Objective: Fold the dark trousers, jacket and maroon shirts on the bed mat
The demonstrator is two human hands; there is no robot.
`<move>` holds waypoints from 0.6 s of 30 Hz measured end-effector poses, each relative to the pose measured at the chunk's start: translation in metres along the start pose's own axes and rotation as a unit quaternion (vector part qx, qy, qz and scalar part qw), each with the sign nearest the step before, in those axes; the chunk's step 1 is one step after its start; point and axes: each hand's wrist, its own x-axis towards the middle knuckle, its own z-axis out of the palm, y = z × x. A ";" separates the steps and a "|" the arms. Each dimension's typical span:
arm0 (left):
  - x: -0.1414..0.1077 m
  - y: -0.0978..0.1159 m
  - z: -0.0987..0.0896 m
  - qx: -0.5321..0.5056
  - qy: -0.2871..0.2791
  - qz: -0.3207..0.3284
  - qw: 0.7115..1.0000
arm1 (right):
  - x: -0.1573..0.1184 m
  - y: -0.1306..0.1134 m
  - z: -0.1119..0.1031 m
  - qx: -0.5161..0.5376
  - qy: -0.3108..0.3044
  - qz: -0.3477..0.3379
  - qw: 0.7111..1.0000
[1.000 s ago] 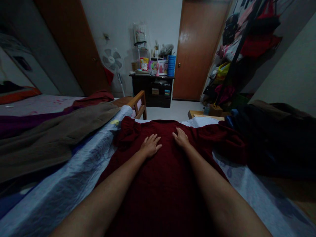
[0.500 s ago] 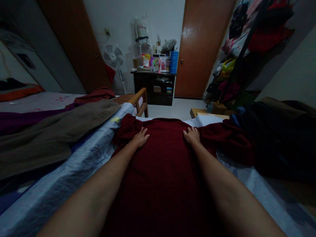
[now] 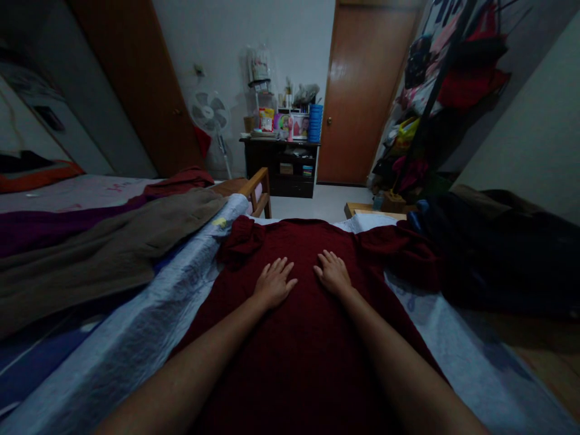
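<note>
A dark red garment (image 3: 299, 338) with sleeves lies spread out before me, its neckline at the far end. My left hand (image 3: 274, 283) rests flat on its upper part, fingers spread. Close by on the right, my right hand (image 3: 333, 272) also lies flat on the cloth, fingers apart. Neither hand grips anything. The left sleeve (image 3: 244, 235) is bunched near the shoulder, while the right sleeve (image 3: 408, 251) stretches out to the side. Beneath the garment is a pale blue-white sheet (image 3: 181, 302).
A brown garment (image 3: 113, 235) and a purple cloth (image 3: 54, 226) lie to the left. Dark clothes (image 3: 502, 254) are piled at the right. Beyond the far edge stand a wooden rail (image 3: 257, 184), a white fan (image 3: 211, 112), a dark cabinet (image 3: 258, 163) and a brown door (image 3: 362, 96).
Both hands have slid from the garment's shoulders inward and toward me, and now lie nearer each other on the cloth. The view has shifted slightly.
</note>
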 end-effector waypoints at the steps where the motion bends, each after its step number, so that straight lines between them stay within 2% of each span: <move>1: -0.005 -0.010 -0.003 0.006 -0.003 -0.008 1.000 | -0.004 0.010 -0.003 -0.008 0.001 0.023 1.000; 4: -0.020 -0.031 -0.014 0.031 -0.004 -0.048 0.998 | -0.016 0.030 -0.016 -0.031 -0.001 0.095 0.995; 7: -0.035 -0.023 -0.022 0.051 0.002 -0.081 0.995 | -0.033 0.017 -0.023 -0.032 0.000 0.121 0.992; 10: -0.054 0.010 -0.023 0.020 0.001 -0.021 1.000 | -0.059 -0.021 -0.021 -0.001 -0.004 0.053 0.999; 13: -0.075 0.039 -0.018 -0.017 -0.026 0.029 0.999 | -0.086 -0.053 -0.015 0.035 -0.054 -0.045 0.997; 15: -0.089 0.044 -0.016 -0.016 -0.023 0.032 0.999 | -0.100 -0.058 -0.012 0.035 -0.059 -0.062 0.996; 18: -0.106 0.029 -0.019 0.000 -0.012 0.010 1.000 | -0.112 -0.046 -0.015 0.013 -0.036 -0.028 0.999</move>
